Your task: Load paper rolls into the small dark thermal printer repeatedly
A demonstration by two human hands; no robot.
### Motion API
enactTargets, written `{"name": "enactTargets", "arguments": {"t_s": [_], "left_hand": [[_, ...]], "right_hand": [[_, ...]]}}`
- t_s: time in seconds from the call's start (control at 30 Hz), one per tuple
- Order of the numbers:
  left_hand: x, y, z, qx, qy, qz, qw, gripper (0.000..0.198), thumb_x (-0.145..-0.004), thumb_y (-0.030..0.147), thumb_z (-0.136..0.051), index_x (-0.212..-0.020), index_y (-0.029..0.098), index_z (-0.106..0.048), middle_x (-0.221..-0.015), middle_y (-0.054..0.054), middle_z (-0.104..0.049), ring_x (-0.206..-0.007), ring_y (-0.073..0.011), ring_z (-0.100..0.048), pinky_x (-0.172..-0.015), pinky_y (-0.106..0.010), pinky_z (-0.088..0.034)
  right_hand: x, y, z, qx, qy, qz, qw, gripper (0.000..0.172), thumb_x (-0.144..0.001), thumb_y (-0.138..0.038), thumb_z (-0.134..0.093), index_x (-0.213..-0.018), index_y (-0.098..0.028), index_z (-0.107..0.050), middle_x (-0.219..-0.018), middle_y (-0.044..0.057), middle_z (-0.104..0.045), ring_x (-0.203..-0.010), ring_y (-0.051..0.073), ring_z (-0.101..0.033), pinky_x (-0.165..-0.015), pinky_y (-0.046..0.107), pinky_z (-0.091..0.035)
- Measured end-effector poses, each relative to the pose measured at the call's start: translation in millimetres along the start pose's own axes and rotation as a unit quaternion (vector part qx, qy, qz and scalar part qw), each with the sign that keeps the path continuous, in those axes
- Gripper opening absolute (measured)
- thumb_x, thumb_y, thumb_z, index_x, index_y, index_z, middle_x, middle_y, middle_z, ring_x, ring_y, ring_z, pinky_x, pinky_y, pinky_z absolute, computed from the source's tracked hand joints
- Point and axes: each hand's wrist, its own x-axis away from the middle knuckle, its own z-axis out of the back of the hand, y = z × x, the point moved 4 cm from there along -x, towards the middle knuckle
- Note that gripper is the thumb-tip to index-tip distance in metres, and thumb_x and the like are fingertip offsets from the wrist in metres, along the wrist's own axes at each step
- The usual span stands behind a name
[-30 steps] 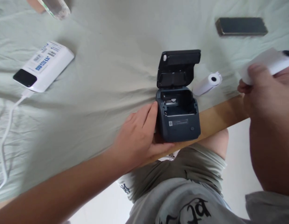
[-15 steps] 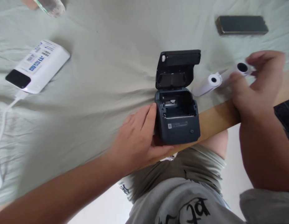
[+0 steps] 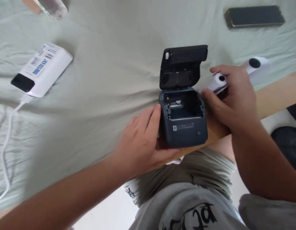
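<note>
Right hand point(image 3: 239, 99): what's it on?

Small roll point(image 3: 216, 83). Thumb and forefinger are curving around it, thumb on the near side, forefinger on the far side. Can't tell whether they're squeezing it or just framing it.

Where's that roll sitting?

It's lying just right of the printer point(image 3: 186, 132), core end facing the camera. The hand is hiding part of it.

And left hand point(image 3: 138, 140)?

Gripping the printer at its near left corner. Fingers are pressing along the left side, thumb is running along the near bottom edge.

Printer state?

Sitting upright by the wooden edge point(image 3: 277, 92) of the cloth point(image 3: 109, 64), between both hands. Lid point(image 3: 182, 65) is standing open, hinging at the back and exposing the dark bay. A white label point(image 3: 176, 103) is showing inside, too small to read. Power button point(image 3: 198, 133) is showing on the front, right side.

Any more rolls?

One. Big roll point(image 3: 261, 68) is lying right of the right hand, dark core showing, outline blurring.

Rest of the cloth?

Black slab point(image 3: 255, 17) is lying at far right. White device point(image 3: 44, 68) is lying at left, well apart from the printer, cable point(image 3: 9, 127) running into its near end. Bottle point(image 3: 53, 7) is poking in at top left.
</note>
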Motion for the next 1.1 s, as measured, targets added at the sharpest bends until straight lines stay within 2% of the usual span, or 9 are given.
{"name": "enactTargets", "arguments": {"t_s": [0.13, 0.2, 0.27, 0.43, 0.53, 0.67, 0.8, 0.93, 1.1], "left_hand": [[0.2, -0.3, 0.4, -0.004, -0.009, -0.002, 1.0, 0.102, -0.097, 0.077, -0.088, -0.166, 0.011, -0.049, -0.157, -0.029, -0.075, -0.141, -0.0463, -0.078, -0.115, -0.058, -0.068], [0.3, -0.8, 1.0, -0.012, -0.012, -0.005, 1.0, 0.107, -0.094, 0.073, -0.093, -0.167, 0.011, -0.047, -0.159, -0.028, -0.074, -0.143, -0.0456, -0.078, -0.117, -0.057, -0.067], [0.2, -1.4, 1.6, -0.018, -0.017, -0.007, 1.0, 0.11, -0.091, 0.07, -0.097, -0.168, 0.01, -0.046, -0.16, -0.028, -0.073, -0.145, -0.0453, -0.077, -0.118, -0.057, -0.067], [0.2, -2.4, 2.2, -0.004, -0.021, -0.01, 1.0, 0.106, -0.095, 0.072, -0.092, -0.168, 0.009, -0.048, -0.16, -0.028, -0.073, -0.145, -0.0444, -0.076, -0.119, -0.055, -0.066], [2.0, -2.8, 1.2, -0.005, -0.011, -0.018, 1.0, 0.104, -0.097, 0.068, -0.091, -0.169, 0.007, -0.046, -0.161, -0.029, -0.071, -0.148, -0.0442, -0.074, -0.121, -0.055, -0.064], [5.5, -6.4, -2.6, -0.012, -0.008, -0.016, 1.0, 0.108, -0.095, 0.068, -0.093, -0.173, 0.011, -0.044, -0.163, -0.027, -0.07, -0.147, -0.0457, -0.075, -0.12, -0.056, -0.065], [7.1, -9.2, -5.5, -0.019, -0.009, -0.018, 1.0, 0.11, -0.096, 0.07, -0.092, -0.174, 0.012, -0.043, -0.162, -0.027, -0.071, -0.143, -0.0463, -0.077, -0.116, -0.056, -0.067], [6.6, -5.4, -2.9, -0.019, 0.025, -0.048, 0.998, 0.102, -0.108, 0.076, -0.075, -0.177, 0.01, -0.038, -0.16, -0.028, -0.072, -0.143, -0.0446, -0.077, -0.113, -0.055, -0.067], [6.0, -3.8, 0.9, 0.025, 0.032, -0.05, 0.998, 0.073, -0.116, 0.072, -0.063, -0.173, 0.03, -0.046, -0.16, -0.022, -0.069, -0.135, -0.0407, -0.079, -0.106, -0.057, -0.068]], "right_hand": [[4.1, 6.4, -4.2, -0.115, 0.051, -0.035, 0.991, 0.072, -0.092, -0.047, -0.089, -0.155, -0.032, -0.057, -0.132, 0.011, -0.073, -0.106, 0.023, -0.073, -0.095, 0.043, -0.065], [3.7, 9.7, -5.5, -0.177, 0.107, -0.01, 0.978, 0.07, -0.085, -0.059, -0.096, -0.139, -0.033, -0.059, -0.119, 0.005, -0.07, -0.091, 0.018, -0.068, -0.075, 0.034, -0.06], [3.1, 7.9, -2.6, -0.197, 0.156, 0.045, 0.967, 0.067, -0.081, -0.068, -0.099, -0.124, -0.03, -0.065, -0.109, 0.003, -0.071, -0.083, 0.016, -0.067, -0.067, 0.032, -0.057], [9.0, -32.0, 17.5, -0.207, 0.173, 0.144, 0.952, 0.036, -0.098, -0.05, -0.089, -0.13, -0.036, -0.081, -0.107, 0.003, -0.083, -0.09, 0.022, -0.079, -0.077, 0.041, -0.067], [9.1, -62.8, 22.8, -0.197, 0.087, 0.146, 0.965, 0.027, -0.097, -0.032, -0.089, -0.123, -0.034, -0.08, -0.124, 0.0, -0.088, -0.108, 0.024, -0.086, -0.09, 0.044, -0.071], [-2.0, -78.5, 17.5, -0.134, -0.024, 0.153, 0.979, 0.006, -0.106, -0.033, -0.078, -0.112, -0.032, -0.08, -0.126, -0.003, -0.088, -0.115, 0.023, -0.087, -0.107, 0.045, -0.073], [-13.0, -74.6, 10.7, -0.126, -0.06, 0.156, 0.978, 0.007, -0.106, -0.028, -0.078, -0.11, -0.03, -0.083, -0.125, -0.002, -0.089, -0.119, 0.021, -0.087, -0.109, 0.038, -0.073], [-8.1, -74.4, 9.1, -0.16, -0.025, 0.171, 0.972, 0.011, -0.106, -0.02, -0.077, -0.105, -0.027, -0.084, -0.119, 0.0, -0.089, -0.112, 0.02, -0.087, -0.103, 0.038, -0.074], [13.8, -79.9, 7.5, -0.187, -0.003, 0.239, 0.953, 0.011, -0.103, -0.021, -0.079, -0.102, -0.032, -0.082, -0.112, -0.001, -0.085, -0.105, 0.017, -0.083, -0.097, 0.037, -0.069]]}}
